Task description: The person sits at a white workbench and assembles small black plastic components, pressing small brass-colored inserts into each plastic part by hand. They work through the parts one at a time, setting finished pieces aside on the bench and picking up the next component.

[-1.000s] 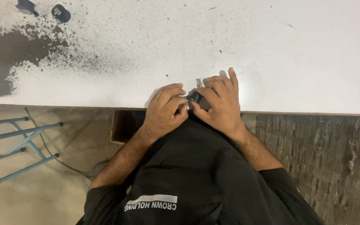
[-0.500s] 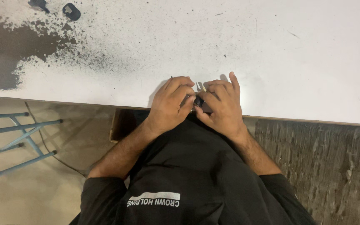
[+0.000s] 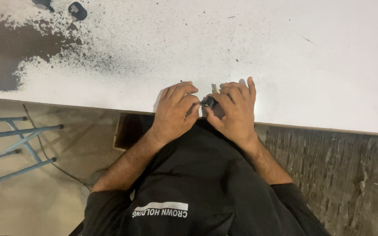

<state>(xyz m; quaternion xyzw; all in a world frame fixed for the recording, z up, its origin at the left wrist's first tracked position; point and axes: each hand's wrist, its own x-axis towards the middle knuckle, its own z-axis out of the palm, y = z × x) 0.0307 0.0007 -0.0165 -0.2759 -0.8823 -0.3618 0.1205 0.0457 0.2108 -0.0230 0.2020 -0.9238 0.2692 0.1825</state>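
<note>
My left hand (image 3: 174,111) and my right hand (image 3: 235,111) meet at the near edge of a white table (image 3: 285,57). Between their fingertips sits a small black part (image 3: 209,102), pinched from both sides. A thin pale tip (image 3: 214,88) sticks up just behind it; what it belongs to is hidden by my fingers. Both hands rest low over the table edge, above my black shirt.
A large black sprayed stain (image 3: 9,52) covers the table's far left. Two small dark objects (image 3: 77,10) lie at the top left. Blue metal legs (image 3: 18,144) stand on the floor at left. A brown box (image 3: 130,131) sits under the table edge.
My hands have stayed together at the table edge, fingers shifting slightly around the small black part. The view has drifted a little.
</note>
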